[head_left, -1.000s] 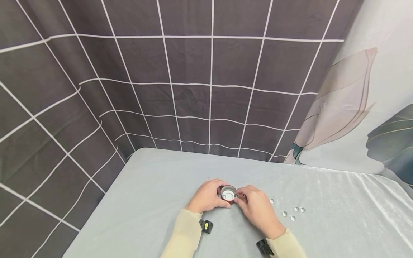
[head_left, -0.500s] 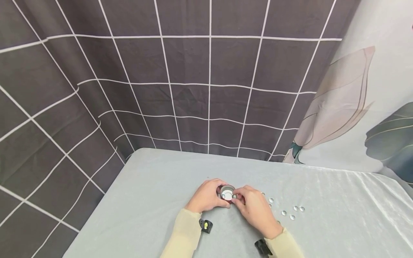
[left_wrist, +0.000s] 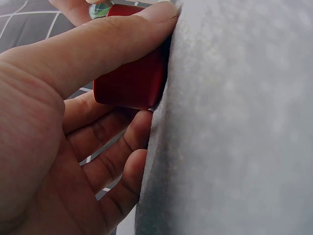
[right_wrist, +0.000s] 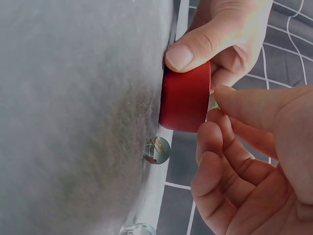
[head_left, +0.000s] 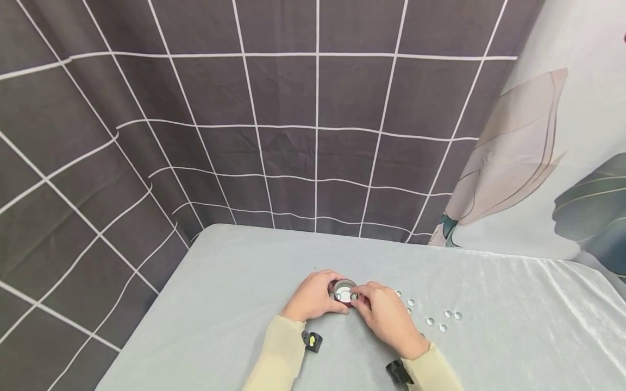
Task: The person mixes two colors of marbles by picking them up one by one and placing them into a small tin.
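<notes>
A small round tin [head_left: 345, 284], red outside and silvery inside, stands on the cloth with its open top up. My left hand [head_left: 313, 295] grips it from the left, thumb across the red wall [left_wrist: 129, 85] in the left wrist view. At the tin's right rim, my right hand [head_left: 388, 316] pinches a clear glass marble [head_left: 354, 297] between thumb and fingertips. Green shows in that marble [left_wrist: 100, 9] in the left wrist view; in the right wrist view the fingers mostly hide it. Another marble [head_left: 338, 296] shows inside the tin, by its left wall.
Several clear marbles [head_left: 430, 321] lie loose on the grey cloth [head_left: 508, 347] right of my right hand. One marble [right_wrist: 157, 150] sits close beside the tin in the right wrist view. A dark gridded curtain [head_left: 293, 152] hangs behind the table's far edge.
My right hand has shifted slightly left, bringing the pinched marble over the tin's rim. More loose marbles show beside that hand. The left hand keeps its grip on the tin.
</notes>
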The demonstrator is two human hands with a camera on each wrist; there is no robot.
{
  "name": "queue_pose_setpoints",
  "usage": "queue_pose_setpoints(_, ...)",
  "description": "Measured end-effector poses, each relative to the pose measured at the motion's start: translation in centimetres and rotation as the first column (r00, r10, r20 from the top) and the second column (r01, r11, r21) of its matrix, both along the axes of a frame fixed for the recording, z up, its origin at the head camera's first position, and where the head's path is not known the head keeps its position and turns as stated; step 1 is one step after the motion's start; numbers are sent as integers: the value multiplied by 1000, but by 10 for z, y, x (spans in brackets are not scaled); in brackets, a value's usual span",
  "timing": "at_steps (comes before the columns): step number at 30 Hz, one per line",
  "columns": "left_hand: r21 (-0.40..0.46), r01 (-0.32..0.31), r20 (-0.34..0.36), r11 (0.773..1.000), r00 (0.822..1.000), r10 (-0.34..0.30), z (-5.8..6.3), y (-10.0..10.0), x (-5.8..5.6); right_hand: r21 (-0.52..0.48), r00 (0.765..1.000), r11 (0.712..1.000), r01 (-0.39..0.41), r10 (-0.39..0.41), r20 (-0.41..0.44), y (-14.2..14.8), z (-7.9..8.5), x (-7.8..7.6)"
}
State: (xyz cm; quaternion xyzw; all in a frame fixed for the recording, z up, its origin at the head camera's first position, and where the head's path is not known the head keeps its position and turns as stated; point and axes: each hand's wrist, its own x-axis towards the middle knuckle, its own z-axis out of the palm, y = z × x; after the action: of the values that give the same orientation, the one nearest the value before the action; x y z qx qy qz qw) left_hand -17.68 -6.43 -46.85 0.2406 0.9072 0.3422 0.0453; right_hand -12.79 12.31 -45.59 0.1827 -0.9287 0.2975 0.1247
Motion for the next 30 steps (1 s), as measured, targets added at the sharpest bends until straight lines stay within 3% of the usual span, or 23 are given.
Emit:
queue_pose_setpoints(16, -24, 10, -39, 1000, 999, -11, 2, 2, -2, 32, 1000, 999, -8, 7, 8, 0, 1, -1)
queue_pose_setpoints(30, 7, 2, 3, 1000, 1000, -2, -1, 0, 0, 16, 1000, 1000, -2, 2, 9, 4, 6, 1)
